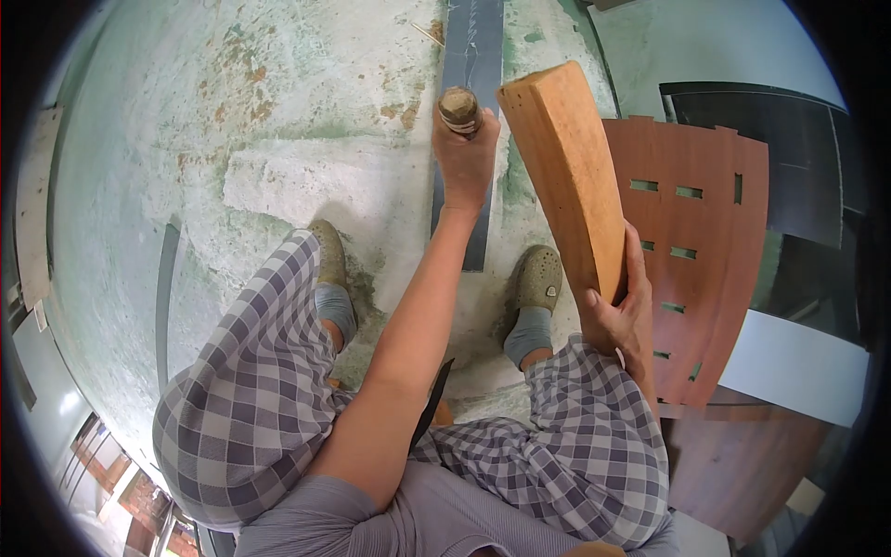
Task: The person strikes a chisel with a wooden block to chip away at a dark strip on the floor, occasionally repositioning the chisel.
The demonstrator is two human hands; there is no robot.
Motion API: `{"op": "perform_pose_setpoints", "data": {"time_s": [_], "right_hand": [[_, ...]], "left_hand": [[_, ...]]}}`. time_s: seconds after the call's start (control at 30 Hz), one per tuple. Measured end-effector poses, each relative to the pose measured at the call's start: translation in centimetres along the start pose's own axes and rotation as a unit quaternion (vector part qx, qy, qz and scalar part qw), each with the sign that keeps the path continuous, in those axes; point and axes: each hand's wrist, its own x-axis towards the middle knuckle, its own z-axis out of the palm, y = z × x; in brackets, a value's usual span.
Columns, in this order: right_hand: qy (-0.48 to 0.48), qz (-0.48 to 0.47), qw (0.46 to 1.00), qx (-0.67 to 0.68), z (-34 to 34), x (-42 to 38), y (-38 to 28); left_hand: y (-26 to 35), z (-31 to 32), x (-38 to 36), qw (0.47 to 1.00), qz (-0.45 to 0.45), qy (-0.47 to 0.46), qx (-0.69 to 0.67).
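Note:
My left hand (464, 167) is closed around the upright wooden handle (459, 107) of what looks like a chisel. The handle's blunt, worn end faces up and has a band around it; the blade is hidden below my fist. Under that hand a long dark grey board (475, 243) lies on the floor, with pale markings on its far part. My right hand (624, 311) grips the lower end of a thick wooden block (574, 167), held raised and tilted to the right of my left hand. The block and the handle are apart.
Reddish-brown panels (696, 241) with rectangular slots lie at the right, near black sheets (761, 139) and a white board (794, 362). My clogs (536, 278) rest on either side of the dark board. A narrow grey strip (167, 297) lies left on the stained floor (288, 176).

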Motion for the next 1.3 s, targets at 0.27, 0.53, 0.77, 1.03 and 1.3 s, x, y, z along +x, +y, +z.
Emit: {"op": "perform_pose_setpoints", "data": {"time_s": [0.27, 0.53, 0.77, 1.03, 1.3], "right_hand": [[-0.009, -0.091, 0.996, -0.005, 0.5, 1.8, -4.0], [-0.013, -0.037, 0.999, -0.033, 0.3, 2.0, -5.0], [-0.030, -0.033, 0.998, -0.032, 1.2, 2.7, -3.8], [-0.007, -0.046, 0.999, 0.013, 0.0, 1.4, -3.4], [-0.027, 0.014, 0.999, -0.027, 0.3, 1.7, -3.2]], "left_hand": [[-1.9, 0.5, -2.4, 0.996, 0.092, 0.013, 0.011], [-0.1, 1.0, -2.3, 0.968, 0.245, 0.030, 0.033], [-2.6, 0.7, -2.6, 0.987, 0.157, 0.027, 0.000], [-0.2, 1.2, -2.1, 0.998, 0.048, 0.011, -0.029], [1.8, 1.4, -2.0, 0.982, 0.171, 0.015, 0.075]]}}
